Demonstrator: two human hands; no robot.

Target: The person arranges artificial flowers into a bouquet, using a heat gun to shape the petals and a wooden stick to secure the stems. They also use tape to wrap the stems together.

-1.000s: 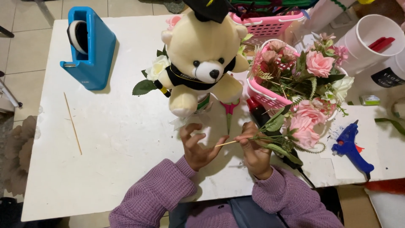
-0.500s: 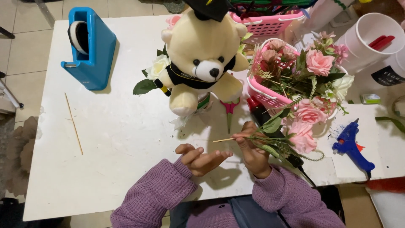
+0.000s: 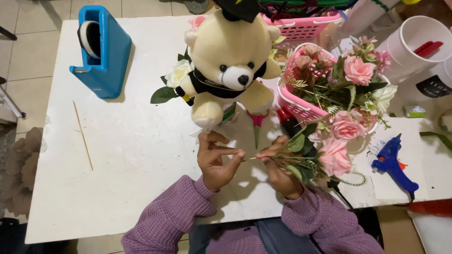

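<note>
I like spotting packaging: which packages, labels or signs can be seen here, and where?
Black label: on a white container at the table's far right edge, dark patch with pale lettering.
Small green box: just below that container, flat, green and white.
No screens or signs.

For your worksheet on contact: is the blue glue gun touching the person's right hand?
Apart. The head view shows the blue glue gun lying on the table, with pink flowers between it and the right hand.

free: bare table (image 3: 141, 155) left of hands, only a thin stick (image 3: 83, 135) on it | blocked ahead: bear (image 3: 229, 66), scissors (image 3: 257, 123) | blocked right: pink basket (image 3: 294, 104) of flowers (image 3: 346, 123), glue gun (image 3: 391, 164) | far left: tape dispenser (image 3: 101, 49)
</note>
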